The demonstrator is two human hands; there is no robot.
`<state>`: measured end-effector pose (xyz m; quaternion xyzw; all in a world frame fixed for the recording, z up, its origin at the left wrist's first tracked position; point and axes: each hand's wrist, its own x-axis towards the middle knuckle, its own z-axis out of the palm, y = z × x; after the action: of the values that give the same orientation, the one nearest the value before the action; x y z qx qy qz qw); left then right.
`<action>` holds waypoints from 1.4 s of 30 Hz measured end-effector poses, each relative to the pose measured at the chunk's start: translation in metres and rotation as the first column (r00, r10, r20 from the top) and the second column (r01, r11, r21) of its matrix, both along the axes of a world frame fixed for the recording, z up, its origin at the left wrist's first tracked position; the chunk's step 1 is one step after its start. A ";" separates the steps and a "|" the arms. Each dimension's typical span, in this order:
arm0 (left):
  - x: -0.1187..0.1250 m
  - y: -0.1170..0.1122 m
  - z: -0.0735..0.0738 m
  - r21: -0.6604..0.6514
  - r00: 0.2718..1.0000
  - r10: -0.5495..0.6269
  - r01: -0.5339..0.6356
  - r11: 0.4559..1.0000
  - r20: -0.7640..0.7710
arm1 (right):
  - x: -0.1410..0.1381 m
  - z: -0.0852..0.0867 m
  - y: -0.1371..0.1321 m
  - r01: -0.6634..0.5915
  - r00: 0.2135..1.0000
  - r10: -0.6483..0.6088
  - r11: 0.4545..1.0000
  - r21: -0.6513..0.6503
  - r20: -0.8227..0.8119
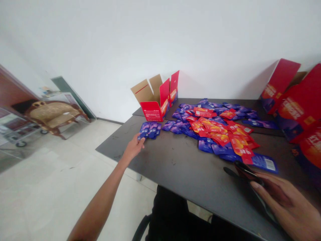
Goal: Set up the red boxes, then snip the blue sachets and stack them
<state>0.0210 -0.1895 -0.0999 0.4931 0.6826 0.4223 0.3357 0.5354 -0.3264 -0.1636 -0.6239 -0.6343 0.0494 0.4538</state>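
Note:
My left hand (134,149) reaches across the dark table top (185,177), its fingertips at the near edge of a small group of blue-purple sachets (149,130). To the right lies a large loose heap of blue-purple and red sachets (213,132), some overlapping. My right hand (283,204) rests at the table's near right edge, gripping a dark flat object (247,171) whose exact kind I cannot tell. A blue sachet with a barcode (264,163) lies just beyond that object.
An open red cardboard carton (152,110) stands at the table's far left corner against a white wall. Several large red cartons (298,103) crowd the right side. Past the table's left edge are a tiled floor, an upholstered chair (54,113) and a wheeled cart (17,130).

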 end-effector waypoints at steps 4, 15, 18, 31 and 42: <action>0.063 -0.037 0.003 0.136 0.916 -0.208 0.268 0.954 -0.343 | -0.007 0.013 -0.005 -0.060 0.997 0.059 0.997 -0.041 -0.040; 0.194 0.003 -0.031 0.261 0.560 -0.260 0.684 0.682 -0.787 | -0.012 0.013 -0.006 -0.114 0.993 0.113 0.993 -0.017 -0.039; 0.219 0.010 -0.034 0.244 0.512 -0.318 0.758 0.605 -0.798 | -0.012 0.013 -0.006 -0.125 0.991 0.124 0.992 -0.019 -0.056; 0.244 0.031 -0.048 0.131 0.436 -0.371 0.774 0.620 -0.820 | -0.015 0.016 -0.007 -0.164 0.982 0.160 0.986 -0.027 -0.105; 0.252 0.041 -0.021 -0.070 0.282 -0.467 0.793 0.605 -0.838 | -0.016 0.019 -0.006 -0.158 0.980 0.153 0.987 -0.024 -0.127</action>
<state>0.2727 -0.1481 -0.1213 0.9088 0.4030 0.1010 0.0393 0.5195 -0.3326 -0.1449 -0.5757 -0.6506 0.1343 0.4768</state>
